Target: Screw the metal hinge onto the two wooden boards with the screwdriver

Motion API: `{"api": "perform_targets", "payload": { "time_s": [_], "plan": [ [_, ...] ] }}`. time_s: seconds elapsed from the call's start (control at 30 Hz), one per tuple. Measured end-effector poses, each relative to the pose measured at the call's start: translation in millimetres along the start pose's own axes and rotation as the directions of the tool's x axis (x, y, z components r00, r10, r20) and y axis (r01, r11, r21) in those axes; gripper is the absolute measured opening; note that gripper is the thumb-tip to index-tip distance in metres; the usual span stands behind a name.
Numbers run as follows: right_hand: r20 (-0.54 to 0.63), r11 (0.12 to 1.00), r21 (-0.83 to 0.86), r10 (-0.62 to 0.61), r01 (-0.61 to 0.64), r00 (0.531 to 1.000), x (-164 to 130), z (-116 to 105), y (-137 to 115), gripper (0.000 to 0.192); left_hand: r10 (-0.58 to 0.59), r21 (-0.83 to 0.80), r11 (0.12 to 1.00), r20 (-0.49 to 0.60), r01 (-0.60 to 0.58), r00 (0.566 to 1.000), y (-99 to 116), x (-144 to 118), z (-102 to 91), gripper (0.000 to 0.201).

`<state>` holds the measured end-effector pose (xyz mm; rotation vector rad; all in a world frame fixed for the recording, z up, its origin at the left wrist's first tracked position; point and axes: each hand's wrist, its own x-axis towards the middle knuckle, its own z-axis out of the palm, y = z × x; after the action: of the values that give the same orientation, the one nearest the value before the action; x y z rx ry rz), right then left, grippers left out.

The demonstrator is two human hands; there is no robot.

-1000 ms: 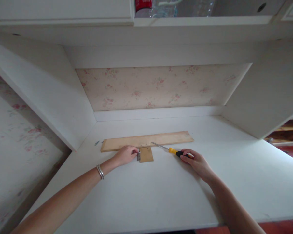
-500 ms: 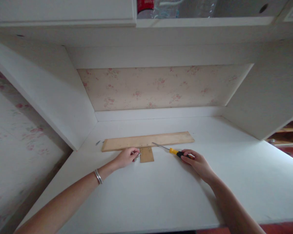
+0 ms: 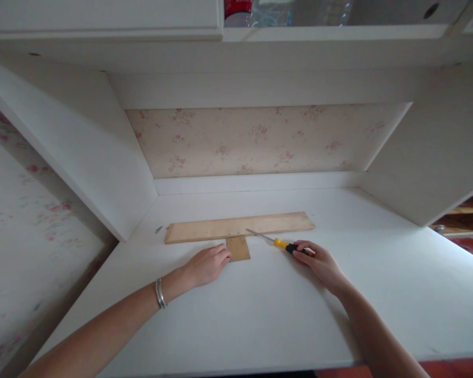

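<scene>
My right hand [image 3: 315, 260] is closed around the black and yellow handle of a screwdriver [image 3: 283, 244]. The screwdriver's metal tip rests over the front part of a long, pale wooden board [image 3: 205, 229] lying flat. Against the middle of the board's front edge lies a small square wooden piece [image 3: 240, 249], with small dark holes along the joint between them. My left hand [image 3: 208, 262], its wrist in silver bangles [image 3: 160, 294], has its fingers pinched together at the square piece's left edge. They hold a small metal piece, now nearly all hidden behind the fingers.
Small metal bits [image 3: 158, 229] lie by the board's left end. White side panels [image 3: 79, 142] stand left and right of the white worktop [image 3: 240, 320]. Overhead, a cabinet shelf [image 3: 331, 34] holds clear bottles and a red-labelled item.
My left hand has moved slightly right and nearer to me, onto the square piece's left edge, and its metal piece has gone mostly out of sight. My right hand and the screwdriver stay put.
</scene>
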<state>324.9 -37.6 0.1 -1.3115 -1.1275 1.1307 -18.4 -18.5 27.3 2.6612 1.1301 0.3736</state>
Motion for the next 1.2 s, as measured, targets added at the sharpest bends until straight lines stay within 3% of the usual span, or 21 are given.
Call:
{"api": "perform_targets", "payload": {
  "time_s": [0.1, 0.4, 0.7, 0.77, 0.97, 1.1, 1.2],
  "plan": [
    [0.013, 1.000, -0.002, -0.001, 0.001, 1.000, 0, 0, 1, 0.035, -0.014, 0.041, 0.999, 0.028, 0.013, 0.999, 5, 0, -0.1, 0.030],
    [0.027, 0.999, -0.031, -0.024, 0.024, 0.999, -1, -3, 0, 0.038, -0.172, -0.109, 0.977, 0.101, 0.183, 0.980, 11, -9, -14.8, 0.031],
    [0.017, 1.000, -0.017, -0.006, 0.007, 1.000, 1, -2, 2, 0.035, -0.224, -0.101, 0.971, -0.069, 0.217, 0.972, 4, -7, -37.2, 0.030],
    [0.022, 1.000, -0.014, -0.016, 0.017, 1.000, 1, -2, 2, 0.035, -0.208, -0.095, 0.975, -0.077, 0.200, 0.975, 2, -7, -35.7, 0.031],
    [0.021, 1.000, -0.005, -0.005, 0.005, 1.000, 0, -2, 1, 0.036, -0.183, -0.006, 0.983, 0.081, 0.184, 0.980, -2, -23, -16.7, 0.032],
    [0.018, 1.000, -0.015, -0.002, 0.002, 1.000, 2, -3, 4, 0.036, -0.162, 0.060, 0.986, 0.094, 0.157, 0.982, 0, -29, -15.0, 0.030],
    [0.022, 1.000, -0.019, -0.023, 0.023, 0.999, 2, -3, 6, 0.036, -0.168, 0.011, 0.986, 0.092, 0.168, 0.981, 0, -25, -18.7, 0.025]
  ]
}}
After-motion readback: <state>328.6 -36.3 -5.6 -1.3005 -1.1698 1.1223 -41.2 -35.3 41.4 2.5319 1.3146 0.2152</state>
